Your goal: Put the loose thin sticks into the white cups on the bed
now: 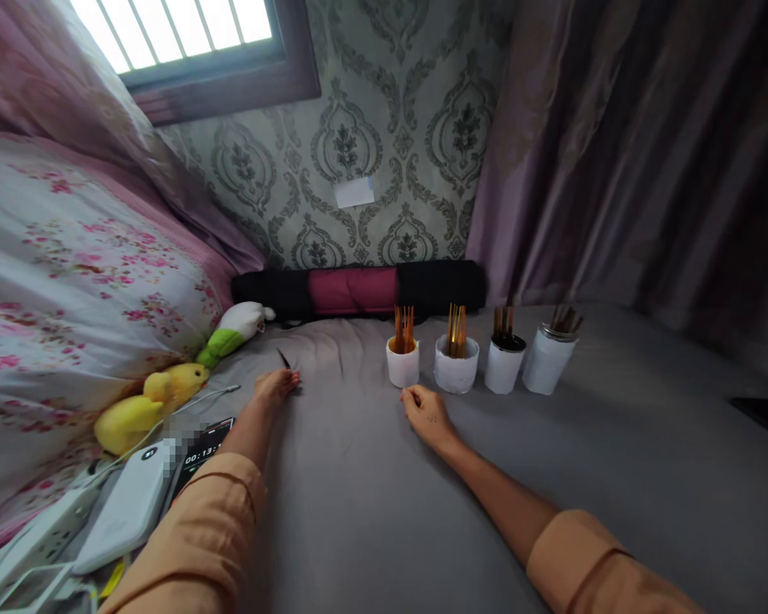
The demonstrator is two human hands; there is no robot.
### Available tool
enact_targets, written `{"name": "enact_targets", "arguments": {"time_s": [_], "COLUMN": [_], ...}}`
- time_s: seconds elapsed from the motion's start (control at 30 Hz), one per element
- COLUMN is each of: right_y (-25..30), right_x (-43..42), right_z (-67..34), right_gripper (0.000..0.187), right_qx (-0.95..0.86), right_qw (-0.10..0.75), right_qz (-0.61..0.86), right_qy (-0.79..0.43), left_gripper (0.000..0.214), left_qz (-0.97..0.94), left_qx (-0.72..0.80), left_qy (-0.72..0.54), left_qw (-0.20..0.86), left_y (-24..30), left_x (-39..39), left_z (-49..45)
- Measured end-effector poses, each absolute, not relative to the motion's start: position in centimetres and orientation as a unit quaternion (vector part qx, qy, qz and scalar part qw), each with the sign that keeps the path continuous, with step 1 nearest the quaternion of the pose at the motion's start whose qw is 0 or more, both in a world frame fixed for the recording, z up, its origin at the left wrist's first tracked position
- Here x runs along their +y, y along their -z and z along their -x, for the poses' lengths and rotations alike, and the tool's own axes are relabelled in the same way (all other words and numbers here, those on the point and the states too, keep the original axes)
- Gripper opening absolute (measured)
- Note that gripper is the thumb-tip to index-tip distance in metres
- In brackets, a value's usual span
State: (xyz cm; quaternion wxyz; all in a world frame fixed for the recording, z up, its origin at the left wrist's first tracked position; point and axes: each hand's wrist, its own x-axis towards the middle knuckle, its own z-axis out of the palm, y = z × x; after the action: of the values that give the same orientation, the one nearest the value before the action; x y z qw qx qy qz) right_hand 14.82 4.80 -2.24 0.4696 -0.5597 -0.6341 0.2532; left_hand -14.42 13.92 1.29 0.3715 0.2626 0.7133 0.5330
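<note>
My left hand (274, 386) is closed with its fingertips pressed together around a thin, dark, pointed object (283, 359), whose tip sticks up and away from me; its kind is too small to tell. My right hand (427, 415) rests on the grey sheet with fingers curled, just in front of a small white cup (403, 367) of thin orange-brown sticks (404, 322). Whatever those fingers may hold is hidden. To the right stand a wider white cup (456, 373), a white container with a dark rim (503, 370) and a tilted white jar (549, 363), each with sticks in it.
A black and maroon roll (354, 290) lies along the wall. On the left are yellow plush toys (130, 423), a white-green plush (235, 328), a phone (205, 445), a white power bank (128, 503), a cable and a power strip (35, 546). A dark flat object (765, 416) lies far right.
</note>
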Motion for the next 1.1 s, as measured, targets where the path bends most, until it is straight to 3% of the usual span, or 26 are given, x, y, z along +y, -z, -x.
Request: {"name": "enact_targets", "arguments": {"time_s": [0.47,1.1], "right_y": [2.2,2.2], "right_x": [4.8,4.8], "right_z": [-14.9,-14.9], "right_gripper": [0.031,0.031], "right_qx": [-0.636,-0.646], "right_qw": [0.456,0.459], "right_qz": [0.567,0.558], "right_qy": [-0.257,-0.248], "left_gripper": [0.019,0.016], "left_qz": [-0.145,-0.201], "left_qx": [0.546,0.45], "left_qy": [-0.615,-0.669], "left_qw": [0.551,0.556], "left_y": [-1.7,-0.8], "left_x": [12.2,6.7], "left_z": [11.9,5.7]}}
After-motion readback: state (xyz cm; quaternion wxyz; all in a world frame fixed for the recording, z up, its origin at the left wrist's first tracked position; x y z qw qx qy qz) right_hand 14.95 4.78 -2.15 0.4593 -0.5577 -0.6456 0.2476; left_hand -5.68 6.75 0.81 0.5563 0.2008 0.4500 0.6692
